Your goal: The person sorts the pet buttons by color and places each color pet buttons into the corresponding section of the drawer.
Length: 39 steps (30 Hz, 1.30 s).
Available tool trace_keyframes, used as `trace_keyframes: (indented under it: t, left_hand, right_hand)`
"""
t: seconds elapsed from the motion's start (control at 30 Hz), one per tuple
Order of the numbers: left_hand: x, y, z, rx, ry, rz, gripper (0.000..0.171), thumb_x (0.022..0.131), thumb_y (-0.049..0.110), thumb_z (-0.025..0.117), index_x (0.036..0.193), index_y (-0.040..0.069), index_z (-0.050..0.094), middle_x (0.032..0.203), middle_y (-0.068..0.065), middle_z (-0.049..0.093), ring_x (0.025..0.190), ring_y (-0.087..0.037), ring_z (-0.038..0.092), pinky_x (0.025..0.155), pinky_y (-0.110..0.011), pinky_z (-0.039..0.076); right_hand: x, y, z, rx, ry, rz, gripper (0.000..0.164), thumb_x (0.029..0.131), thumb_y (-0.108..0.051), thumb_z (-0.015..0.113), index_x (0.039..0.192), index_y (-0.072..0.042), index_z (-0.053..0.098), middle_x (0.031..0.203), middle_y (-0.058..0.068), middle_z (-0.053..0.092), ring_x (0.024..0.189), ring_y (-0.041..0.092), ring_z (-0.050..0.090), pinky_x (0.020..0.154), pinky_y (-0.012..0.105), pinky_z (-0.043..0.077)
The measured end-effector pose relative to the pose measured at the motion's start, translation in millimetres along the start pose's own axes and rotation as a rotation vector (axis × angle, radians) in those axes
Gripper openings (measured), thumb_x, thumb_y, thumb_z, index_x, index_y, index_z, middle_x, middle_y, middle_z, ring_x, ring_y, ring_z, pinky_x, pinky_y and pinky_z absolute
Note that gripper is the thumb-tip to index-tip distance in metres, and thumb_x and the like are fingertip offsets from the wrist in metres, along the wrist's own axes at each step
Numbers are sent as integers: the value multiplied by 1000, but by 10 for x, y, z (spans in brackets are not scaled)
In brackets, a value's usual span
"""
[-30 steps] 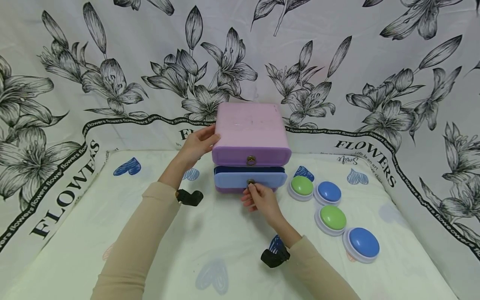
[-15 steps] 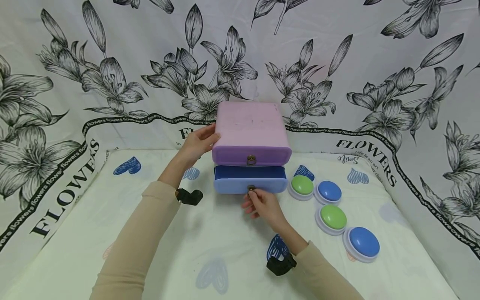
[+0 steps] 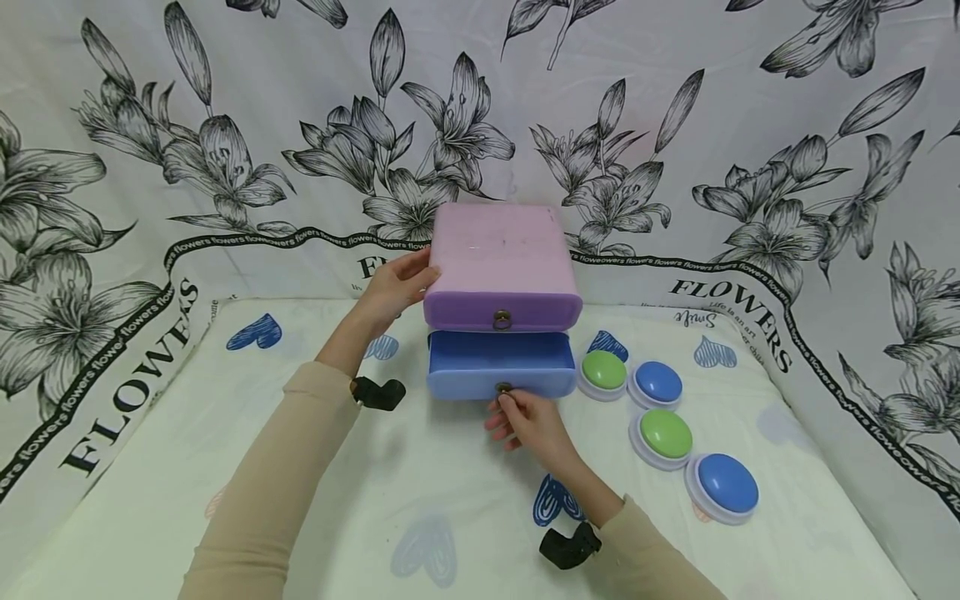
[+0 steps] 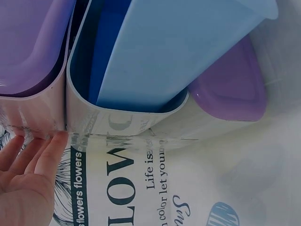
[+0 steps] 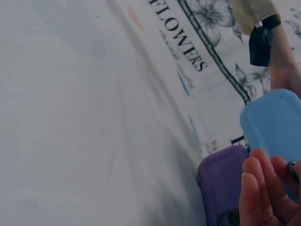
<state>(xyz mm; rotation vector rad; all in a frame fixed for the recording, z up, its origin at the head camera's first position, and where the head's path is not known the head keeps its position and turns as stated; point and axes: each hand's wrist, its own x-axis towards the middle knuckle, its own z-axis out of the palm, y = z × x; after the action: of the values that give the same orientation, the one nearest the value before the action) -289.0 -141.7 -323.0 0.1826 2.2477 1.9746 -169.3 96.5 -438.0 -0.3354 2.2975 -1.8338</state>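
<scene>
A small drawer cabinet [image 3: 498,250] with a pink top stands at the back middle in the head view. Its blue drawer [image 3: 461,385], below a purple top drawer [image 3: 461,313], is pulled well out and shows a bare inside. My right hand [image 3: 536,425] pinches the ring pull [image 3: 503,387] on the blue front between thumb and index finger, the other fingers loosely bent. My left hand [image 3: 393,292] rests against the cabinet's left side; in the left wrist view its fingers [image 4: 47,157] lie straight along the wall. A lower purple drawer [image 4: 233,84] sits closed.
Right of the cabinet several dome buttons on white bases run in a staggered line: a green button [image 3: 603,370], a blue button [image 3: 658,382], another green button [image 3: 666,433] and another blue button [image 3: 727,483]. A flower-print cloth [image 3: 337,75] hangs behind the heart-print cover [image 3: 337,517].
The blue drawer has slid out toward me from nearly closed, my right hand drawing back with its ring pull. My left hand has stayed at the cabinet's side.
</scene>
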Motion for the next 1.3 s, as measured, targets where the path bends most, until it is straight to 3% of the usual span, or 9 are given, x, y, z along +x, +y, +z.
trace_keyframes:
  t: [0.5,0.73,0.93,1.17,1.3]
  left_hand:
    - [24,-47,-1,29,20,29,64,88,36,62,143,19,34,143,-2,40,125,-16,46,98,-32,46]
    - [19,-55,-7,26,19,30,63,88,35,62,143,19,35,143,-2,40,124,-16,46,98,-32,46]
    - [19,-59,-9,28,22,31,63,88,35,62,143,19,36,142,-1,41,124,-15,46,98,-33,46]
    - [18,-56,-8,45,21,26,65,87,37,62,143,19,35,143,-2,41,125,-16,45,99,-34,45]
    - [9,-48,-5,43,22,24,64,88,37,62,143,19,35,143,-2,41,125,-16,45,99,-34,45]
  right_hand:
    - [-199,-31,26,-24,-20,26,38,96,-31,48,101,3,64,83,11,70,69,27,66,54,31,57]
    - [-367,-215,47,-34,-44,38,29,98,-18,46,101,5,64,85,16,69,71,34,65,56,37,57]
    - [-475,-312,68,-47,-60,40,29,98,-18,46,100,5,65,84,16,69,70,30,66,56,37,57]
    - [-530,-262,76,-43,-76,48,30,98,-19,47,100,5,65,84,15,69,69,27,66,55,33,57]
    - [-521,-111,80,-35,-78,53,30,98,-20,47,100,4,65,84,14,69,66,22,66,53,33,57]
